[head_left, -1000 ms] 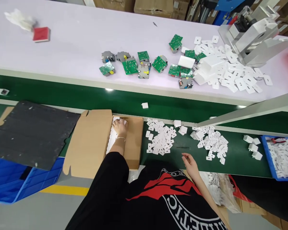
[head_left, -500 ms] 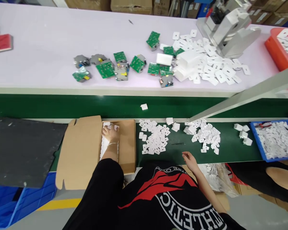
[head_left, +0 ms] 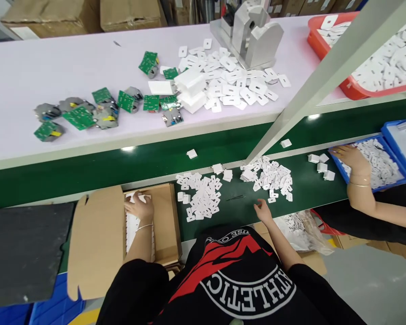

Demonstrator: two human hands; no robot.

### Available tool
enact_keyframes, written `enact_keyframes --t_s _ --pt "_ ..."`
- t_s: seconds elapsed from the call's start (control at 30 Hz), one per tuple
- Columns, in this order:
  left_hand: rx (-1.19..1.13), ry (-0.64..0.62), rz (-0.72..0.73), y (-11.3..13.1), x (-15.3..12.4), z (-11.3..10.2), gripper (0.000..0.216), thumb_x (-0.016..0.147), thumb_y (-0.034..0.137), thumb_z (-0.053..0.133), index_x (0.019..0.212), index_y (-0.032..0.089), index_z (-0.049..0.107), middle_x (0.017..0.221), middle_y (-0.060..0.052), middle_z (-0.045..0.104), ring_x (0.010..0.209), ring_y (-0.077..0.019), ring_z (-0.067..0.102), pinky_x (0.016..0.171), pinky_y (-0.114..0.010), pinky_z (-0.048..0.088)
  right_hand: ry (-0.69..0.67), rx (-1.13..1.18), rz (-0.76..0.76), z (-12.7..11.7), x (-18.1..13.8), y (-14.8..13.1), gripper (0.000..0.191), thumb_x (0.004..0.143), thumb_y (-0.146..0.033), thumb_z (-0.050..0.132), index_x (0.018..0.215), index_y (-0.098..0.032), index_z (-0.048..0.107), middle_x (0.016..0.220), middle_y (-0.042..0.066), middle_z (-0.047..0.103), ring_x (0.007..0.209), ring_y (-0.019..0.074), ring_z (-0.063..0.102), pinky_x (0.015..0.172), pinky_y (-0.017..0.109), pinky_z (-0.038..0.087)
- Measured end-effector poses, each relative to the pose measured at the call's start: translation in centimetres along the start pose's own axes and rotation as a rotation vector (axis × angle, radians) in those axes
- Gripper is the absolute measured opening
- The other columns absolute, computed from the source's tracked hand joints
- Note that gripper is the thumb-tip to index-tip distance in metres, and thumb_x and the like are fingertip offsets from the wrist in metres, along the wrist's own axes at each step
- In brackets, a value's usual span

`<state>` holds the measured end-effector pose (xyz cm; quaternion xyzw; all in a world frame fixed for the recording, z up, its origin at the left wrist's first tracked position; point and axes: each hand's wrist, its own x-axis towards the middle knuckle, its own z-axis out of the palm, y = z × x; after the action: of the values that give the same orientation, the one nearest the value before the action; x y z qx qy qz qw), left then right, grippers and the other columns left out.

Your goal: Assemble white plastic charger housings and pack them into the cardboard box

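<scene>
My left hand [head_left: 140, 208] reaches into an open cardboard box [head_left: 166, 219], its fingers bent over white plastic chargers [head_left: 131, 228] packed in a row along the box's left side. Its fingertips close on a white charger at the far end, which they partly hide. Near the bench's front edge, my right hand [head_left: 263, 211] is empty, with its fingers loosely apart. Dark tweezers [head_left: 236, 197] lie beyond it to the left. Flat white plates lie in a left pile [head_left: 205, 198] and a right pile [head_left: 274, 176], with a few white chargers [head_left: 227, 175] around them.
A slanted post [head_left: 291, 108] crosses before the raised shelf, which holds green circuit boards [head_left: 79, 118], white plates and a metal fixture [head_left: 252, 38]. At the right, a co-worker's hand [head_left: 353, 160] is over a blue tray [head_left: 395, 155] of white parts. A red tray [head_left: 348, 85] stands above.
The view has turned and shifted right. My left hand stays at the box's far end; my right hand stays by the bench edge. The co-worker's hand has come into view over the blue tray.
</scene>
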<state>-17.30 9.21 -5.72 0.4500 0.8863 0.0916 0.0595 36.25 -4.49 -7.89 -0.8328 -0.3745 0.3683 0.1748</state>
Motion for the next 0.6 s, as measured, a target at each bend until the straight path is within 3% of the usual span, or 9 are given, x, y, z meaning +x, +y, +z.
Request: enact_keyframes --t_s 0.07,0.13,0.17,0.23,0.33,0.47,0.6 --pt "-0.059 0.061 0.087 2.9 -1.5 -0.2 0.047 0.096 0.021 0.047 0.140 0.008 0.055 0.144 -0.028 0.043 0.137 -0.0427 0.047 0.112 -0.060 0.040 0.036 -0.055 -0.037 0.2 1.7 -0.2 0.061 0.087 -0.038 0.053 0.142 -0.012 0.056 0.105 0.015 0.065 0.084 0.0286 0.065 0.067 0.037 0.052" --pt "-0.087 0.018 0.230 6.8 -3.2 0.1 0.044 0.095 0.021 0.051 0.137 0.011 0.058 0.140 -0.024 0.049 0.133 -0.0382 0.052 0.112 -0.052 0.043 0.058 -0.108 -0.080 0.6 3.1 -0.5 0.069 0.089 -0.035 0.052 0.153 -0.012 0.046 0.121 0.020 0.061 0.088 0.0304 0.065 0.069 0.039 0.052" --pt "-0.095 -0.034 0.326 9.0 -4.2 0.5 0.043 0.095 0.023 0.055 0.136 0.014 0.060 0.140 -0.022 0.050 0.132 -0.0369 0.053 0.111 -0.049 0.045 0.062 -0.134 -0.103 0.8 3.7 -0.5 0.071 0.090 -0.034 0.053 0.157 -0.013 0.043 0.125 0.022 0.058 0.090 0.0313 0.064 0.071 0.040 0.052" --pt "-0.101 -0.221 0.576 13.6 -6.0 1.6 0.048 0.094 0.021 0.056 0.140 0.008 0.055 0.146 -0.029 0.044 0.134 -0.0422 0.052 0.108 -0.053 0.046 0.061 -0.183 -0.149 1.3 4.4 -0.5 0.073 0.089 -0.030 0.054 0.159 -0.013 0.042 0.127 0.023 0.056 0.097 0.0342 0.063 0.077 0.043 0.053" --pt "-0.080 -0.365 0.753 20.0 -8.2 3.9 0.057 0.090 0.018 0.064 0.146 0.013 0.052 0.152 -0.025 0.043 0.125 -0.0398 0.060 0.102 -0.049 0.051 0.053 -0.241 -0.213 2.1 4.1 0.3 0.071 0.088 -0.025 0.057 0.157 -0.013 0.047 0.126 0.022 0.055 0.111 0.0381 0.059 0.089 0.047 0.052" --pt "-0.030 -0.487 0.862 26.0 -9.0 6.8 0.071 0.087 0.013 0.066 0.155 0.020 0.046 0.159 -0.022 0.040 0.112 -0.0348 0.068 0.096 -0.044 0.055 0.047 -0.275 -0.277 2.6 2.0 2.3 0.067 0.087 -0.019 0.056 0.154 -0.019 0.052 0.129 0.019 0.056 0.117 0.0361 0.055 0.100 0.048 0.050" --pt "-0.011 -0.575 0.878 28.7 -8.4 8.1 0.065 0.088 0.019 0.068 0.151 0.016 0.050 0.149 -0.024 0.051 0.104 -0.0315 0.072 0.089 -0.038 0.056 0.042 -0.283 -0.314 2.2 0.5 3.8 0.054 0.090 -0.017 0.054 0.143 -0.021 0.060 0.129 0.017 0.057 0.114 0.0323 0.058 0.102 0.047 0.051"
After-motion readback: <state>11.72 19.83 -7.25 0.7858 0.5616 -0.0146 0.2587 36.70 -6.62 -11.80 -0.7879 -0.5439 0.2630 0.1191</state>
